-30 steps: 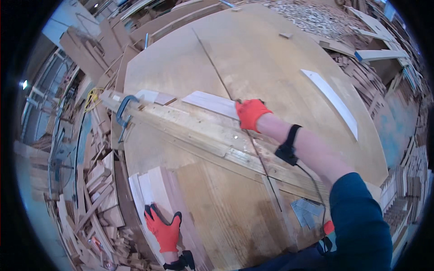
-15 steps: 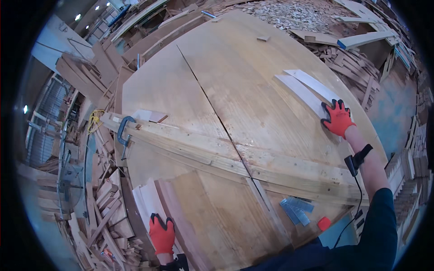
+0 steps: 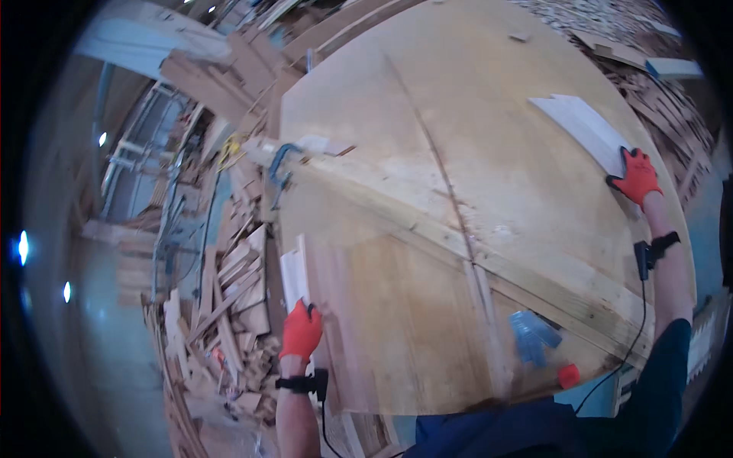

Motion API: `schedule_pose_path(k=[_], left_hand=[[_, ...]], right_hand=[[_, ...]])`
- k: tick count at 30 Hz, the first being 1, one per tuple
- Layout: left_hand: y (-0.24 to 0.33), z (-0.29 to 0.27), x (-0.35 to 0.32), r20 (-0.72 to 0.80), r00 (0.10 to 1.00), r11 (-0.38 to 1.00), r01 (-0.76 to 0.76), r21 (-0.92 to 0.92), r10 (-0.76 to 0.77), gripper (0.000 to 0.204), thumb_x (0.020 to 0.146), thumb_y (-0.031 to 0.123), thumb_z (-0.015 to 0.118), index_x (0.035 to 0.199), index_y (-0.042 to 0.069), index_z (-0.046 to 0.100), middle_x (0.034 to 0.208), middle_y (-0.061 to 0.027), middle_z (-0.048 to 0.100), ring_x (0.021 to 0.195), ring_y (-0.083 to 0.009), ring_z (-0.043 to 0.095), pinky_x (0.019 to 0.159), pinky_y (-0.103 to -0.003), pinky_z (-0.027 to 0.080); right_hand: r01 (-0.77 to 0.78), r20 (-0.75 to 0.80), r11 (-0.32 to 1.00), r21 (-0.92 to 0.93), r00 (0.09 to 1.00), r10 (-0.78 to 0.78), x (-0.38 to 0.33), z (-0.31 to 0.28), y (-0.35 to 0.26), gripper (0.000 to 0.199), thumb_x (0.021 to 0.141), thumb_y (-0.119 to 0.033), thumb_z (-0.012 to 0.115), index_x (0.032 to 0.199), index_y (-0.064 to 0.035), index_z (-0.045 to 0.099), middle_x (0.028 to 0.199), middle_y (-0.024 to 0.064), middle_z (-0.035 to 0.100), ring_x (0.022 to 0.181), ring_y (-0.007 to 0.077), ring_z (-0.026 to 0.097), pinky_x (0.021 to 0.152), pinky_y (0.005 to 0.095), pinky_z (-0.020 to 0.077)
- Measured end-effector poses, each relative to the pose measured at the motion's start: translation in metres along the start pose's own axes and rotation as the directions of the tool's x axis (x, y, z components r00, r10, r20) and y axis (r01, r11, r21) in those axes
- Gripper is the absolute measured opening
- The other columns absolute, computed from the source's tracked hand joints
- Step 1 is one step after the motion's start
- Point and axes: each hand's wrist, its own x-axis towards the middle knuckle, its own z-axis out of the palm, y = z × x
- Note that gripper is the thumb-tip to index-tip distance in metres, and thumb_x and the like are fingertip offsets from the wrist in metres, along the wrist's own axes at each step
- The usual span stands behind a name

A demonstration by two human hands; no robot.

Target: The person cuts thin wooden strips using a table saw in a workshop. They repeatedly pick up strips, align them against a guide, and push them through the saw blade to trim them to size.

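Note:
My right hand (image 3: 639, 180), in a red glove with dark fingertips, closes around the near end of pale wooden strips (image 3: 584, 126) on the right side of the tabletop. The strips lie together, slightly staggered at the far end. At the left edge my left hand (image 3: 302, 333), gloved the same way, has its fingers curled over the near end of narrow pale boards (image 3: 293, 276). A pinkish board (image 3: 334, 298) lies flat just right of it. Part of the left grip is hidden by the glove.
A long wooden beam (image 3: 397, 206) crosses the big wooden tabletop (image 3: 504, 84), with a blue C-clamp (image 3: 281, 162) at its left end. Near me lie metal plates (image 3: 533, 336) and a red object (image 3: 568, 375). Wood offcuts (image 3: 237, 282) heap up on the left.
My view has swung left, shifting the scene rightward. The two splayed strips by my right hand now lie together. My left hand's fingers have curled in around the boards.

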Motion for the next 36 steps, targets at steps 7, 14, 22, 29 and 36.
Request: schedule_pose_path(k=[7,14,22,29,36], left_hand=[[0.106,-0.051,0.016,0.328,0.884,0.910,-0.209,-0.357,0.332,0.044,0.097,0.029,0.056,0.126,-0.005,0.056,0.090,-0.0206,0.069,0.079,-0.0319,0.066,0.075,-0.041,0.051],[0.244,-0.018,0.041,0.353,0.521,0.625,-0.701,-0.343,0.777,0.043,0.095,0.024,0.058,0.131,0.000,0.057,0.107,-0.0242,0.068,0.098,-0.0347,0.067,0.086,-0.043,0.052],[0.190,0.027,0.074,-0.237,0.887,0.648,-0.453,-0.612,0.397,0.052,0.095,0.025,0.063,0.139,0.001,0.051,0.129,-0.0207,0.063,0.123,-0.0353,0.058,0.105,-0.041,0.045],[0.122,0.165,0.074,-0.208,0.968,0.980,-0.162,-0.111,0.137,0.060,0.094,0.035,0.061,0.144,0.003,0.049,0.152,-0.0216,0.044,0.139,-0.0390,0.042,0.116,-0.048,0.031],[0.144,0.183,0.068,-0.373,0.923,0.977,-0.158,-0.144,0.094,0.062,0.092,0.038,0.062,0.144,0.007,0.049,0.152,-0.0207,0.044,0.142,-0.0403,0.036,0.118,-0.053,0.022]], right_hand=[[0.726,-0.505,0.588,0.358,0.680,-0.532,-0.080,-0.030,-0.134,0.066,0.078,-0.031,0.081,0.134,-0.0054,0.057,0.136,0.0189,0.054,0.129,0.0373,0.049,0.109,0.0450,0.0406],[0.906,-0.210,0.346,0.243,0.397,-0.893,-0.176,-0.049,-0.246,0.073,0.079,-0.049,0.074,0.140,-0.0138,0.053,0.125,0.0170,0.060,0.118,0.0330,0.058,0.101,0.0488,0.0448],[0.270,-0.013,0.850,0.452,0.955,-0.296,-0.084,-0.003,-0.120,0.059,0.085,-0.042,0.071,0.139,-0.0207,0.058,0.108,0.0144,0.067,0.103,0.0321,0.065,0.089,0.0445,0.0515],[0.470,0.020,0.866,0.173,0.877,-0.480,-0.087,0.012,-0.154,0.056,0.083,-0.048,0.072,0.130,-0.0179,0.065,0.124,0.0151,0.056,0.119,0.0340,0.051,0.095,0.0467,0.0469],[0.356,-0.089,0.878,0.320,0.934,-0.346,-0.108,0.039,-0.183,0.058,0.081,-0.038,0.077,0.128,-0.0077,0.063,0.121,0.0167,0.056,0.116,0.0357,0.051,0.097,0.0467,0.0461]])
